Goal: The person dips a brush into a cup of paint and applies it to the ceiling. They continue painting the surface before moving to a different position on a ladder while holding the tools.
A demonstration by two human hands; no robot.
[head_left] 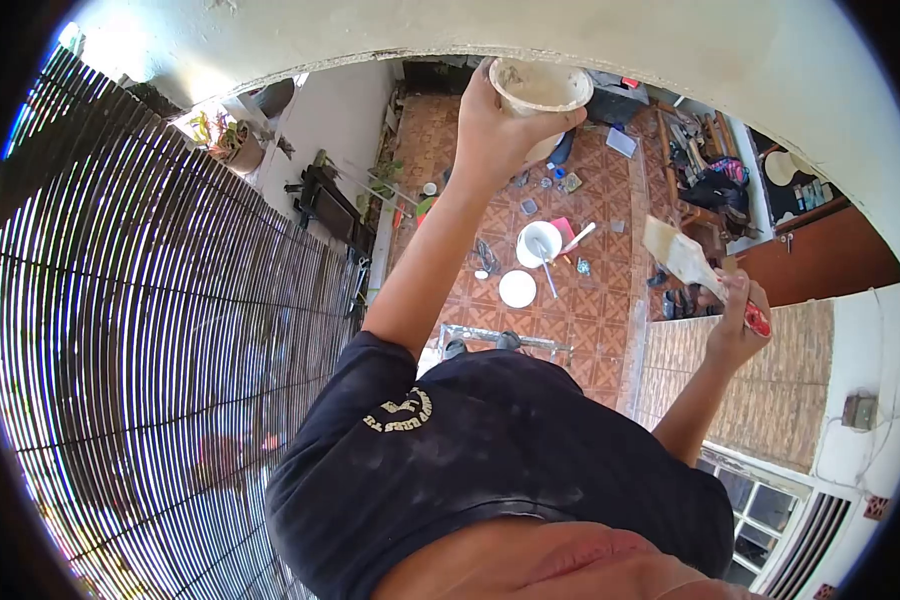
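Note:
My left hand is raised toward the pale wall surface at the top of the head view. Its fingers wrap round a whitish plastic cup, whose inside is smeared with a pale coating. On the right, lower down, my right hand grips a wide paintbrush by its red-ended handle. The brush's bristles point up and left, and pale paint covers its body. Cup and brush are well apart.
Far below, a white bucket with a stick in it stands on the tiled floor, near a round white lid. My feet are by a metal frame. A slatted blind hangs at left; bags lie at right.

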